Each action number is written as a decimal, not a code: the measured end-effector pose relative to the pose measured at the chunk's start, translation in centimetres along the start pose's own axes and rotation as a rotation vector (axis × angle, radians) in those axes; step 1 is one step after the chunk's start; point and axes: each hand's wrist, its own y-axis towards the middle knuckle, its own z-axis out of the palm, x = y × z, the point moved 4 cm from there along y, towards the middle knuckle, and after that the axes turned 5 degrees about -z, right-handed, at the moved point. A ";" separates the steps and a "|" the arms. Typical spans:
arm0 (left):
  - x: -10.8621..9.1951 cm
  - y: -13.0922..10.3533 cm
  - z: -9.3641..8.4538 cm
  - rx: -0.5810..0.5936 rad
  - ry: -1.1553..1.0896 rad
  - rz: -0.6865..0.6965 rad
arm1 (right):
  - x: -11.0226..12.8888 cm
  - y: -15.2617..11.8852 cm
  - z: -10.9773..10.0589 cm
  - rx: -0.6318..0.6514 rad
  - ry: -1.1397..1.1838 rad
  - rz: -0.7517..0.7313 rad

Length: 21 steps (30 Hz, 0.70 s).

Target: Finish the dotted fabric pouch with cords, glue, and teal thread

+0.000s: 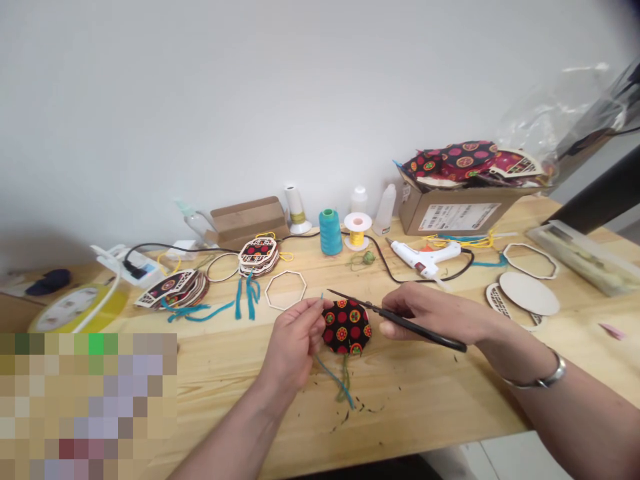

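My left hand (300, 339) pinches the left edge of a round black fabric piece (346, 327) with red and orange flower patterns. A short blue tip sticks up above its fingertips, and a blue thread (336, 377) hangs below the piece beside an olive-green cord (345, 380). My right hand (430, 312) is closed around black scissors (415, 327), whose blades point left across the top edge of the fabric, close to the left fingertips.
Behind the hands are a teal thread cone (331, 233), a yellow spool (357, 231) and a white glue gun (425, 257). Stacked patterned pieces (175, 290) lie left. A cardboard box (450, 210) of fabric pieces stands back right; pale discs (529, 293) lie right.
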 end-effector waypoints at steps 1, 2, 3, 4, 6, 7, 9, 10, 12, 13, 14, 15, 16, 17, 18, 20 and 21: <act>0.0 0.0 0.0 -0.003 -0.006 0.009 | 0.0 0.0 0.0 0.012 -0.030 0.010; -0.1 -0.1 0.0 -0.008 -0.014 0.019 | 0.0 0.0 0.0 0.028 -0.049 0.020; -0.2 -0.1 0.0 -0.014 -0.021 0.029 | 0.0 0.0 0.1 0.043 -0.058 0.032; -0.2 -0.2 0.0 -0.019 -0.028 0.035 | 0.0 0.0 0.1 0.056 -0.061 0.045; -0.3 -0.2 0.1 -0.021 -0.034 0.041 | 0.1 0.1 0.3 0.085 -0.050 0.062; -0.3 -0.2 0.1 -0.020 -0.033 0.043 | 0.2 0.2 0.4 0.094 -0.039 0.066; -0.3 -0.3 0.2 -0.017 -0.021 0.036 | 0.3 0.4 0.5 0.096 -0.015 0.062; -0.3 -0.3 0.3 -0.016 -0.011 0.030 | 0.3 0.4 0.5 0.095 -0.002 0.056; -0.2 -0.4 0.5 -0.010 0.008 0.012 | 0.3 0.6 0.6 0.095 0.029 0.041; -0.1 -0.4 0.6 -0.002 0.018 0.002 | 0.3 0.6 0.7 0.099 0.046 0.033; -0.1 -0.5 0.7 0.009 0.026 -0.007 | 0.4 0.7 0.8 0.102 0.059 0.028; 0.0 -0.5 0.8 0.022 0.035 -0.015 | 0.4 0.7 0.9 0.106 0.069 0.023; 0.1 -0.6 0.9 0.035 0.044 -0.024 | 0.5 0.8 1.0 0.109 0.073 0.018; 0.1 -0.6 1.0 0.047 0.053 -0.031 | 0.6 0.8 1.1 0.113 0.072 0.014; 0.2 -0.6 1.1 0.058 0.059 -0.038 | 0.6 0.8 1.1 0.116 0.069 0.013; 0.3 -0.6 1.2 0.069 0.069 -0.048 | 0.8 0.9 1.2 0.120 0.062 0.010; 0.3 -0.6 1.2 0.068 0.072 -0.050 | 0.8 0.9 1.2 0.120 0.062 0.008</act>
